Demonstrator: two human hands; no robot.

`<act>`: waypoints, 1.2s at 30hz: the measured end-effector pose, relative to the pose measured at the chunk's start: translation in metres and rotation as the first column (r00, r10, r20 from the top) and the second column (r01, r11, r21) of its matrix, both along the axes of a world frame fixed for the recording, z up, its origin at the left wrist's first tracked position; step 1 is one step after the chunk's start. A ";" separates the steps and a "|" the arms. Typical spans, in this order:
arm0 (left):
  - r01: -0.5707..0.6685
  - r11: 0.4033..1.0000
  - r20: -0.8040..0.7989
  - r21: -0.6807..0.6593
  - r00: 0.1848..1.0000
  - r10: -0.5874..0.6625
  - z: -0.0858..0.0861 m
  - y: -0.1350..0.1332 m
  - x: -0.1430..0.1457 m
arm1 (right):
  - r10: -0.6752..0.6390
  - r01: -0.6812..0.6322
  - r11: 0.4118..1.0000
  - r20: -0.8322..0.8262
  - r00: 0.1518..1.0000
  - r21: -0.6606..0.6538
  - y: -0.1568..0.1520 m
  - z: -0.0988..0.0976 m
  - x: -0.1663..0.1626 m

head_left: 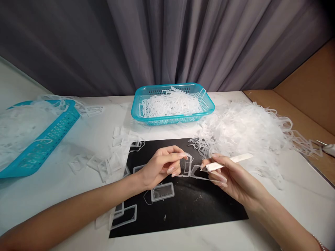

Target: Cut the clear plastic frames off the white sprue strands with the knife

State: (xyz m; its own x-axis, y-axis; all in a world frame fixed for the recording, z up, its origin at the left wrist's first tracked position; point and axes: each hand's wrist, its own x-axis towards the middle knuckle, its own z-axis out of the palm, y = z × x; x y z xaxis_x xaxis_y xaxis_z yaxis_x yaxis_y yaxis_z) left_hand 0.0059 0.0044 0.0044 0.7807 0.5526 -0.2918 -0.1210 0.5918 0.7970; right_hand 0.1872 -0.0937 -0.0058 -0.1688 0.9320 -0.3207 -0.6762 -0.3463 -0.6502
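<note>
Over the black mat, my left hand [164,164] pinches a thin clear plastic frame [190,165] between thumb and fingertips. My right hand [230,177] is closed around a craft knife [230,162] with a flat white handle; its small tip points left toward the frame. Part of the plastic stretches across to the right fingers, and I cannot tell whether they also grip it. Below my left hand, a rectangular translucent frame [162,192] lies on the black mat [183,212]. Another frame [125,216] rests at the mat's left edge.
A turquoise basket [172,120] of thin plastic strips stands at the back. To the right is a large heap of clear plastic pieces [240,129]. A second turquoise basket [49,143] is at left, near scattered frames [104,164]. A metal tool [328,149] lies far right.
</note>
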 end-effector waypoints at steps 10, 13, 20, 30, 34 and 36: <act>0.051 0.995 -0.186 0.080 0.982 -0.035 0.001 0.000 -0.002 | -0.057 0.079 0.996 0.422 0.905 -0.034 -0.003 0.018 0.024; 0.076 0.995 -0.172 0.064 0.983 -0.064 0.001 0.001 -0.003 | -0.133 0.180 0.984 0.702 0.699 0.007 -0.004 0.024 0.028; 0.139 0.990 -0.104 0.036 0.985 -0.135 0.002 -0.002 -0.003 | -0.244 0.165 0.967 0.897 0.369 0.196 -0.014 0.031 0.011; 0.178 0.984 -0.093 0.012 0.980 -0.176 0.001 -0.005 -0.003 | -0.032 0.064 0.997 0.603 0.797 -0.031 -0.014 0.035 -0.007; 0.175 0.985 -0.091 0.002 0.981 -0.174 0.001 -0.005 -0.002 | -0.052 0.078 0.997 0.599 0.799 -0.018 -0.012 0.033 -0.007; 0.175 0.985 -0.092 -0.004 0.980 -0.175 0.001 -0.005 -0.002 | -0.057 0.084 0.996 0.597 0.800 -0.017 -0.012 0.032 -0.008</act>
